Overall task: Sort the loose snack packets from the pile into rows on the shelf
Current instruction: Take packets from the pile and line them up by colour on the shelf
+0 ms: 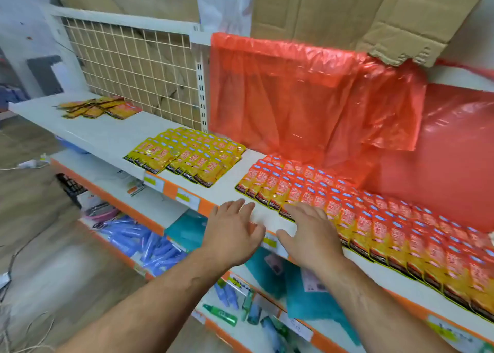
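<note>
On the white shelf [107, 136] lie three groups of snack packets. A small loose pile [99, 107] of yellow packets sits at the far left. Yellow packets in overlapping rows [187, 155] lie in the middle. Red and yellow packets in long rows [374, 219] fill the right part. My left hand [232, 232] hovers flat with straight fingers over the shelf's front edge, holding nothing. My right hand [310, 232] is spread open, its fingertips touching the nearest packets of the red rows.
A red plastic sheet [307, 96] hangs behind the rows, with cardboard [361, 13] above it and a wire grid panel [133, 66] at the back left. Lower shelves [149, 205] hold blue tubes [141, 237], teal bags and small bottles. Cables lie on the floor at the left.
</note>
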`<state>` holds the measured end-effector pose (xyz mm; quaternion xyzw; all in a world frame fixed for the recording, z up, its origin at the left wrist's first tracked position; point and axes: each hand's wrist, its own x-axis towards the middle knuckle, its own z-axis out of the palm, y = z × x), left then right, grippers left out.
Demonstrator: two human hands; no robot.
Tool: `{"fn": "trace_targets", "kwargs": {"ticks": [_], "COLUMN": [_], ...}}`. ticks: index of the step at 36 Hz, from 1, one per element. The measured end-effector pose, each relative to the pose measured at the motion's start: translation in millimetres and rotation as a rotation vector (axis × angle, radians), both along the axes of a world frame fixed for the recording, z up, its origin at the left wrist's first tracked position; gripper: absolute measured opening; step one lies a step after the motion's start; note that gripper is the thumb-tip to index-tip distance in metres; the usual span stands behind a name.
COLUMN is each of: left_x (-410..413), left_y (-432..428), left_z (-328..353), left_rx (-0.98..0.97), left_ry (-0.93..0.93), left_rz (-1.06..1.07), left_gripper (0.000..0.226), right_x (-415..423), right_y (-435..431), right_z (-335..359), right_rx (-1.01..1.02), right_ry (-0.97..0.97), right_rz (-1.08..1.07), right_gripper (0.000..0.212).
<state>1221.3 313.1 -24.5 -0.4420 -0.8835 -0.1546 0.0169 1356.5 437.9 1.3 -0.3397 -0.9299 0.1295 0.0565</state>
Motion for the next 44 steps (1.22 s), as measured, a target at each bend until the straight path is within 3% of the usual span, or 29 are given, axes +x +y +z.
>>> {"fn": "trace_targets", "kwargs": {"ticks": [11, 20, 28, 44], "left_x": [-173.5, -280.3, -379.0, -580.1], "left_y": [-143.0, -211.2, -224.4, -219.3], "left_z": [-5.6, -13.7, -23.8, -10.5], "left_rx": [0.021, 0.070, 0.158, 0.064], "left_ry": [-0.019, 0.012, 0.067, -0.015], "left_rz": [0.139, 0.289, 0.369, 0.503], "left_gripper": [0.069, 0.078, 0.057, 0.082], "right_x": [-189.7, -321.1, -438.1, -673.5], "right_y": [-118.7, -170.0, -175.7, -165.3], "right_z": [1.6, 6.9, -3.4, 9.8], "right_rx": [0.020, 0.053, 0.074, -0.006], "right_ry": [-0.027, -0.060, -0.058, -0.054], "right_rz": [0.174, 0.336, 0.446, 0.604], "right_gripper": [0.062, 0.063, 0.064, 0.064]}}
